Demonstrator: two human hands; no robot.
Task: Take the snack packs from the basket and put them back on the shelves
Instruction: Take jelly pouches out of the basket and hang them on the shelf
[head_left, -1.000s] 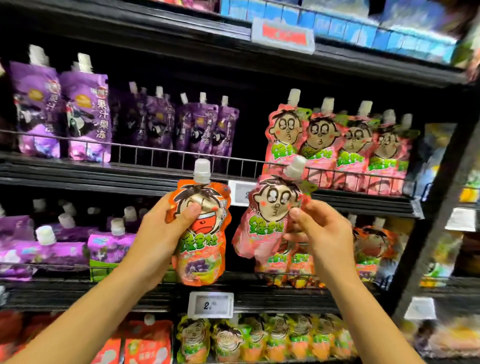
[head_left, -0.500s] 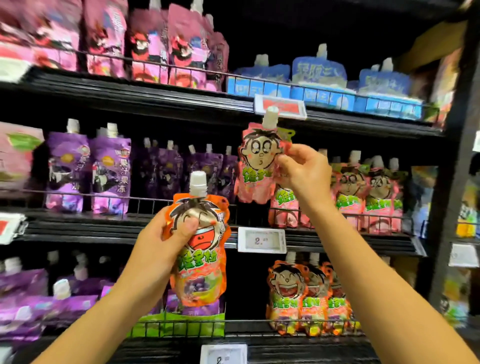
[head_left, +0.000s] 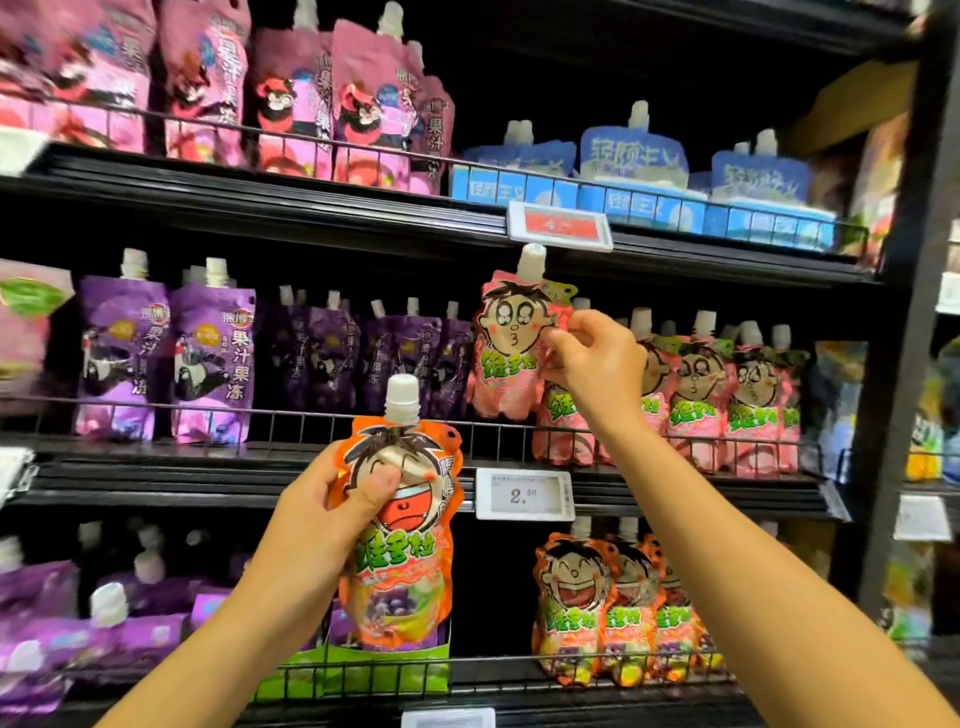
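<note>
While the right hand (head_left: 592, 364) covers the right edge of the pink pouch (head_left: 506, 348) it pinches, the front pink pack of the shelf row (head_left: 727, 395) behind it is half hidden. That pouch hangs upright, left of the fingers, raised above the wire rail (head_left: 291, 415). Lower and nearer, the left hand (head_left: 317, 519) grips the orange pouch (head_left: 402, 535) upright, thumb pressed across the printed face, forearm reaching up from below. Small print is unreadable.

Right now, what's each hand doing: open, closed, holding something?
Left hand: closed on the orange pouch.
Right hand: closed on the pink pouch.
</note>
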